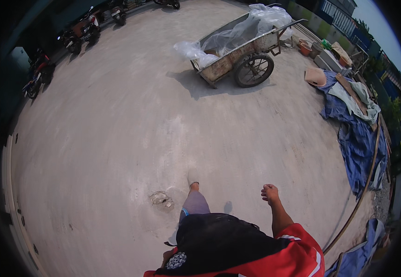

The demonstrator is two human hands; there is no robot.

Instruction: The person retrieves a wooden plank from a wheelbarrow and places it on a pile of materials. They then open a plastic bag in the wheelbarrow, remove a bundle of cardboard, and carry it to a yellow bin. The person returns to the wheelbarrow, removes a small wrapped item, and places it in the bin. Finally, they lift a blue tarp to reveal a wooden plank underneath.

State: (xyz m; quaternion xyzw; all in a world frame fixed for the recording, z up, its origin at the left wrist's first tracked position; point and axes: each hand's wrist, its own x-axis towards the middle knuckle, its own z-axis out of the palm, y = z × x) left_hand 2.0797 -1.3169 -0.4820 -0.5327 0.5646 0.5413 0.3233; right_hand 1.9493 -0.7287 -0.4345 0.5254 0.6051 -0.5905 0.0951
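Note:
My right hand (269, 193) hangs out in front of my right side, above the concrete ground. Its fingers are loosely curled in, and nothing shows in them. Of my left arm only a bit of skin (165, 257) shows beside my black and red shirt (223, 242); the left hand itself is out of sight. One foot in a pale shoe (193, 176) is stepped forward. Ahead stands a rusty two-wheeled handcart (228, 64), with clear plastic sheeting (242, 39) heaped in it and spilling over its left end. Neither arm reaches the cart.
A broken hole (161, 200) in the concrete lies left of my foot. Along the right edge are a crumpled blue tarp (350, 134), a long thin pole (364, 187), a tan basin (315, 77) and orange pots (305, 47). Several motorcycles (89, 30) are parked at the far left.

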